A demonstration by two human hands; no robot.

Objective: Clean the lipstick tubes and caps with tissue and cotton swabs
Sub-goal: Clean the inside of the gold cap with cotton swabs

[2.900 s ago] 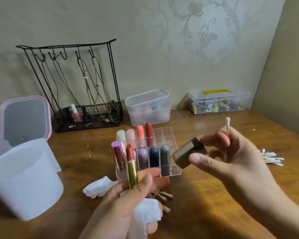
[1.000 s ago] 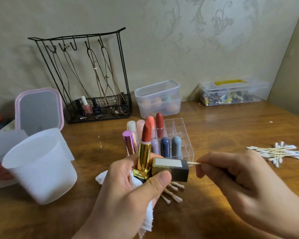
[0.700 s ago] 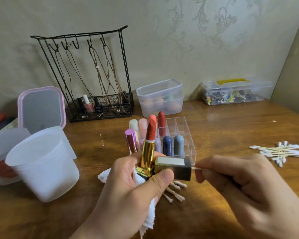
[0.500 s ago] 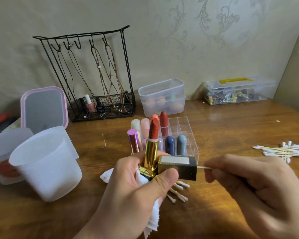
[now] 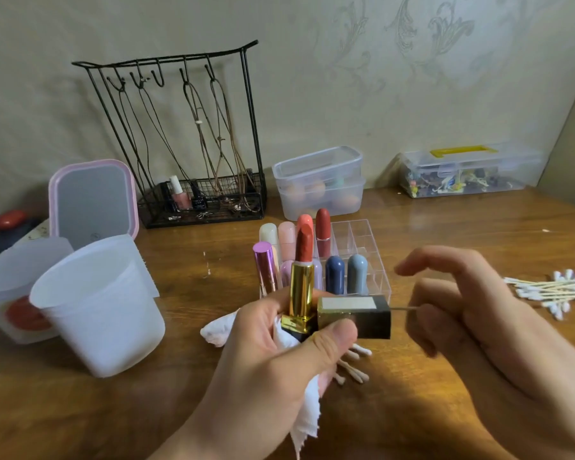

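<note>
My left hand [image 5: 273, 356] grips three things at once: an upright gold lipstick tube [image 5: 301, 287] with its red stick out, a black square cap [image 5: 356, 315] lying sideways under my thumb, and a white tissue [image 5: 304, 416] against the palm. My right hand [image 5: 462, 323] pinches a cotton swab [image 5: 404, 308] whose tip is inside the cap's open end; its index finger is lifted. A clear organizer [image 5: 362, 240] behind holds several capped lipsticks. Used swabs [image 5: 354, 370] lie under my left hand.
A white plastic cup [image 5: 100, 313] stands at the left before a pink-rimmed mirror [image 5: 92, 200]. At the back are a black wire jewellery rack [image 5: 186, 134] and two clear boxes [image 5: 319, 182]. A pile of fresh swabs [image 5: 555, 288] lies at the right on the wooden table [image 5: 445, 227].
The cap passed from my right hand to my left, beside the tube. My right hand turned the swab and pushed it into the cap; lately its index finger has lifted.
</note>
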